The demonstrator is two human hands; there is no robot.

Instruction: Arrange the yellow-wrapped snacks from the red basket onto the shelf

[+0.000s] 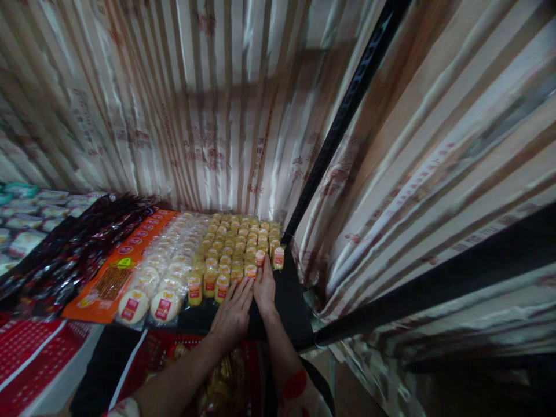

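Small yellow wrapped cakes (221,288) stand in tight rows at the right end of a black shelf (284,307). My left hand (232,313) lies with fingers stretched forward against the front cakes, its fingertips just below a cake with a red-and-white label (251,270). Close beside it on the right, my right hand (264,286) has its thumb and fingers around another small wrapped cake (259,258) in the front row. One wrapped cake (278,258) stands just right of my right fingers. The undersides of both hands are hidden.
Left of the cakes lie round white wrapped pastries (164,307), an orange snack bag (102,289) and dark shiny packets (56,255). A black post (334,136) rises at the shelf's right corner. Printed curtain (226,116) hangs behind. A red basket (152,347) with packets sits below my arms.
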